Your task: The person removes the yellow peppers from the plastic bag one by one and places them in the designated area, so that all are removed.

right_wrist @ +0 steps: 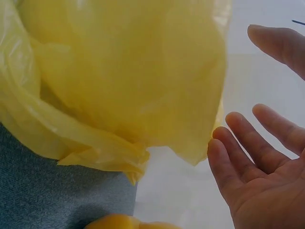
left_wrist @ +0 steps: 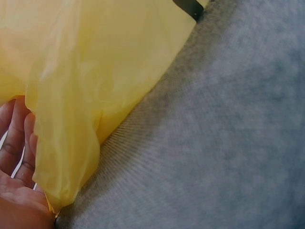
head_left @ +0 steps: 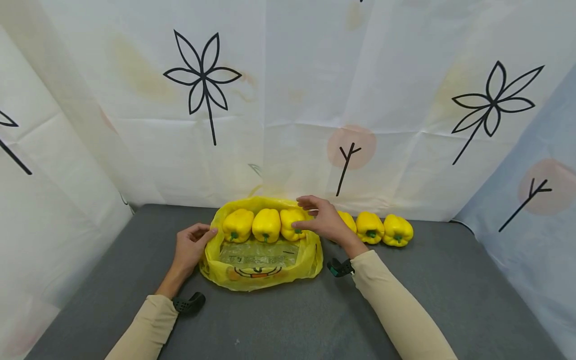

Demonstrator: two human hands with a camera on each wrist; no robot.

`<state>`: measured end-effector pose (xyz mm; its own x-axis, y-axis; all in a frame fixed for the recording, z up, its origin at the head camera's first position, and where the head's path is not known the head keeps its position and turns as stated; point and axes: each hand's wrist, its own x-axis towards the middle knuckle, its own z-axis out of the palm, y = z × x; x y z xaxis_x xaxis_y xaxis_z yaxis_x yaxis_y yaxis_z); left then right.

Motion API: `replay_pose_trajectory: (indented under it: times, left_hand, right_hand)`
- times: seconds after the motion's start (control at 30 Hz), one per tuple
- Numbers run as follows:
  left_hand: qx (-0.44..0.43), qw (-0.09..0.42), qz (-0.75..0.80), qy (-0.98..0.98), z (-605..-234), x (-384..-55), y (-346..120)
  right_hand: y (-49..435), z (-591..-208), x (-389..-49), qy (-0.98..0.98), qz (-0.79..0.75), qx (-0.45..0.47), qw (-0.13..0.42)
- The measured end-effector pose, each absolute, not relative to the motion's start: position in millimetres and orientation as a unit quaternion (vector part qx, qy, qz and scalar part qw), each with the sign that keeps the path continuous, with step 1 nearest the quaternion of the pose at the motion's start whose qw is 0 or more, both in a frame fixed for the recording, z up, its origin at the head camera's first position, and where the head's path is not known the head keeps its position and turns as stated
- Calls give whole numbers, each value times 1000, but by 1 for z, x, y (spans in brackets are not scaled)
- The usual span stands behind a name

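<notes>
A yellow plastic bag [head_left: 252,282] lies on the grey table with its mouth spread wide. Inside it, three yellow bell peppers [head_left: 266,226] sit in a row along the far side, stems toward me. My left hand [head_left: 191,245] is at the bag's left rim, thumb against the edge; in the left wrist view its loosely extended fingers [left_wrist: 14,138] are partly hidden behind the plastic. Over the right rim reaches my right hand [head_left: 326,220], fingers spread and nothing in its grasp. Its thumb overlaps the rightmost pepper in the head view, and its fingertips come right at the plastic in the right wrist view.
Right of the bag, three more yellow bell peppers [head_left: 370,228] stand in a row on the table [head_left: 279,325], one partly hidden by my right wrist. A white patterned cloth [head_left: 297,100] hangs behind the table's far edge. Each wrist wears a dark camera band [head_left: 340,267].
</notes>
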<state>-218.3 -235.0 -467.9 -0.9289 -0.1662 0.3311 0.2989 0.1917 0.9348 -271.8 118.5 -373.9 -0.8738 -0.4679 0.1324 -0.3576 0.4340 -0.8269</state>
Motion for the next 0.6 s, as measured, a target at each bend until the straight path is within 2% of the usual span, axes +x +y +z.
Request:
replay_pose_trajectory:
  times: [0.4,0.6]
  left_hand:
    - [-43,173,-635,-751,-456,-213,-231]
    - [-43,174,-641,-746,-463,-216,-233]
  right_hand:
    - [119,-380,-278,871,-432,-223,66]
    - [118,-380,-280,880,-414,-222,71]
